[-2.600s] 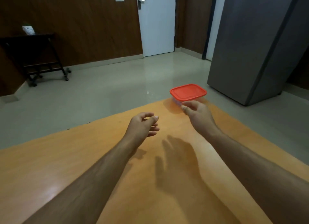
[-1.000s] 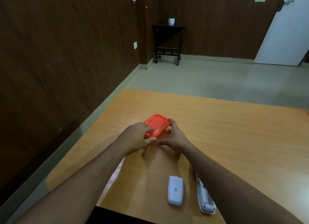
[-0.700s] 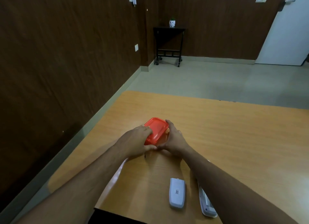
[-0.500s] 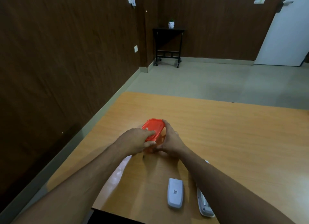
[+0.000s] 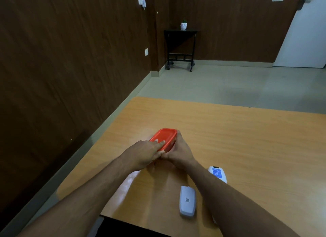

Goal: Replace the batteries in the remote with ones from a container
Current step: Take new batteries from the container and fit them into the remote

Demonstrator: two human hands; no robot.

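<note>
container [image 5: 164,138] with its red lid sits on the desk [image 5: 247,139], straight ahead of both hands, long axis running away from the person and leaning a little right. left hand [image 5: 144,154] lies over the near left corner, its grip loose, straight fingers pressing on the lid. right hand [image 5: 178,151] cups the right side wall, its grip curled round it. both are equally near, so the lid looks set to be prised up from the near edge. remote [image 5: 217,174] and its back cover [image 5: 187,201] lie nearer the person, partly under the right forearm.
</note>
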